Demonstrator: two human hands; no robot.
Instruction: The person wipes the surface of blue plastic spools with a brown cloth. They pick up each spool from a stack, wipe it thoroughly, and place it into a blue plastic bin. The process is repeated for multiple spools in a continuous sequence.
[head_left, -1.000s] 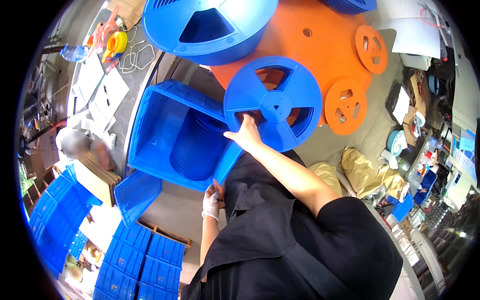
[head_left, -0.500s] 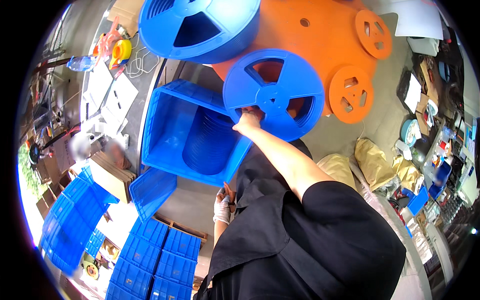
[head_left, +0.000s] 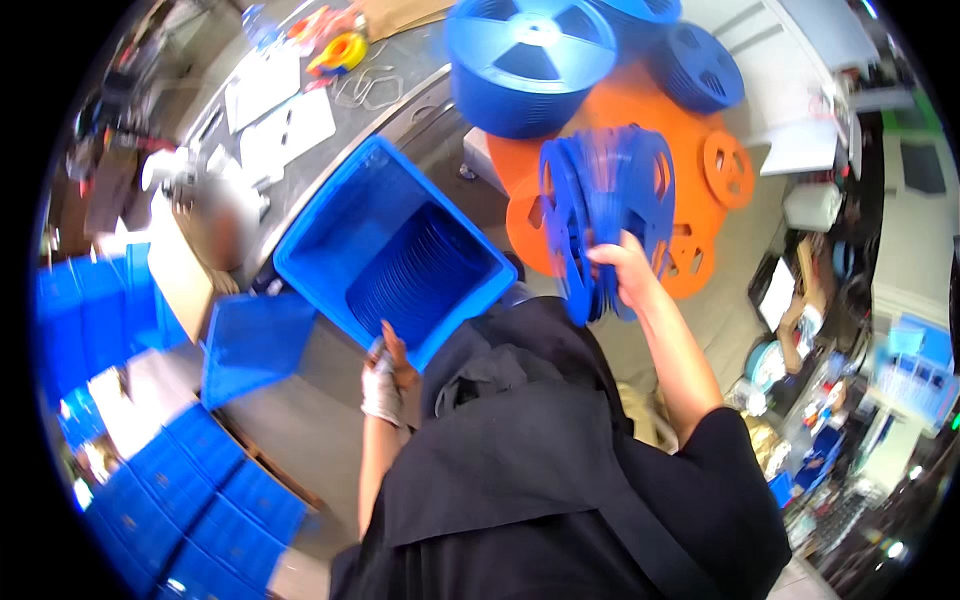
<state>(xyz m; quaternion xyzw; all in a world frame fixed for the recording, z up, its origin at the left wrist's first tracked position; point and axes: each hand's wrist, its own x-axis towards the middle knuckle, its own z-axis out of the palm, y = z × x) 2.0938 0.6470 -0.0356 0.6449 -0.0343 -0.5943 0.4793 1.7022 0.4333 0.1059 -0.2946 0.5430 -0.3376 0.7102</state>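
At the near edge of an open blue crate (head_left: 330,215), my left hand (head_left: 385,375), in a white glove with bare fingertips, grips the rim. Inside the crate lies a row of blue plastic reels (head_left: 420,275), standing side by side. To the right of the crate, my bare right hand (head_left: 628,270) is closed on several blue reels (head_left: 565,215). They are held almost edge-on and partly smeared by motion. Behind them is an orange surface of large reels (head_left: 612,105), with smaller orange discs (head_left: 728,170) on it.
Stacks of blue reels (head_left: 530,60) stand on the orange surface at the back. A grey table (head_left: 410,50) with papers and tape lies beyond the crate. A blue lid or panel (head_left: 258,345) leans at left, near stacked blue crates (head_left: 190,480). A blurred person (head_left: 215,225) is by the table.
My right hand has moved right with the blue reels, which have turned from face-on to nearly edge-on. My left hand stays at the crate's near edge. The whole view has shifted.
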